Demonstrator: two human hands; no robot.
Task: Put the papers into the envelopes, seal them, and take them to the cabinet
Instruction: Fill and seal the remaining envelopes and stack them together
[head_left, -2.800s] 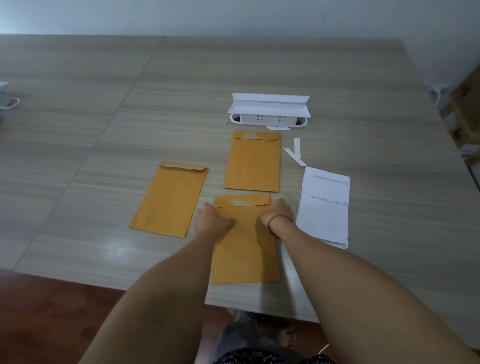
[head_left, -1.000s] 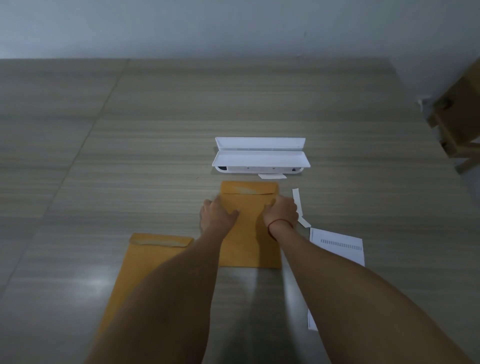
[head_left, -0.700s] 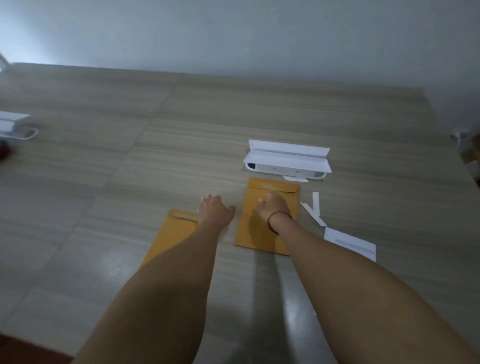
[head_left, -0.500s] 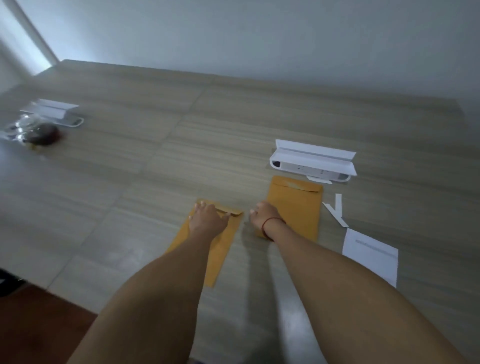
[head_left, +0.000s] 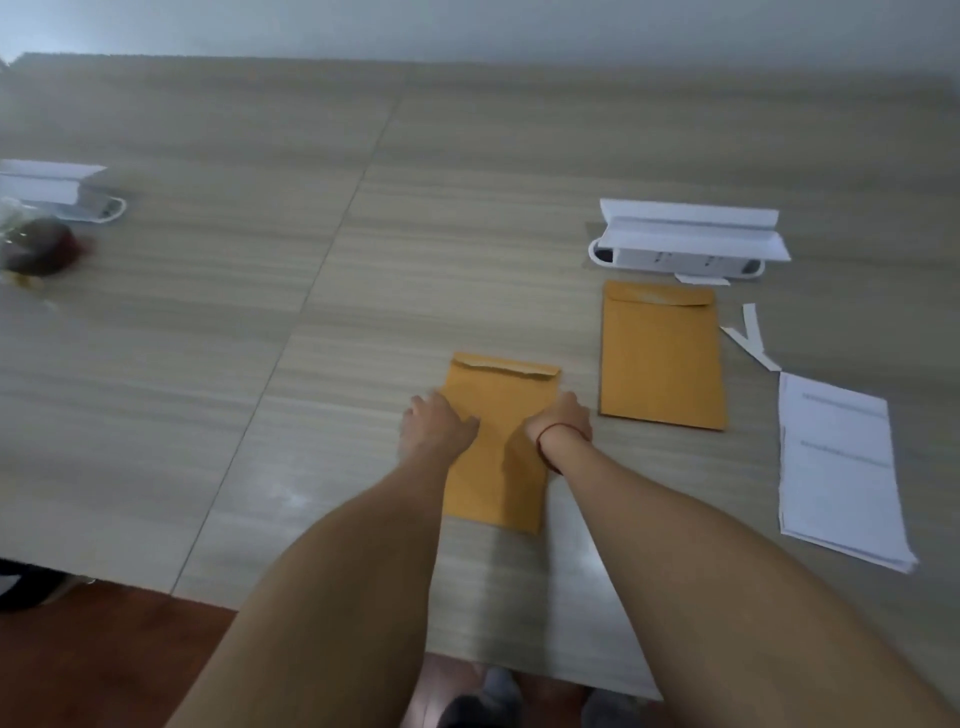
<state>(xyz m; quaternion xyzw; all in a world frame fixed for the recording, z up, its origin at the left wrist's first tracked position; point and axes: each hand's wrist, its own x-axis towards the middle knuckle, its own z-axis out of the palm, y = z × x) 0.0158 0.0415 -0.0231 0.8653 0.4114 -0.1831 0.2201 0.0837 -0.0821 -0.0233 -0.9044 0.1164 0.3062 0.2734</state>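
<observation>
Two brown envelopes lie flat on the wooden table (head_left: 260, 312), flaps at the far end. My left hand (head_left: 436, 423) rests on the left edge of the nearer envelope (head_left: 501, 452), thumb on the paper. My right hand (head_left: 561, 418) presses on its right edge; a red string circles that wrist. The other envelope (head_left: 662, 358) lies apart to the right, untouched. A stack of white printed papers (head_left: 836, 467) sits further right, near the table's front edge.
A long white box with an open lid (head_left: 685, 244) stands behind the right envelope, with white paper strips (head_left: 750, 338) beside it. At the far left are another white box (head_left: 57, 189) and a dark blurred object (head_left: 36, 252). The table's front edge (head_left: 311, 613) is close to me.
Both hands slid the near envelope forward onto the far one, then moved left to the remaining envelope. The view swung left and came back down.
</observation>
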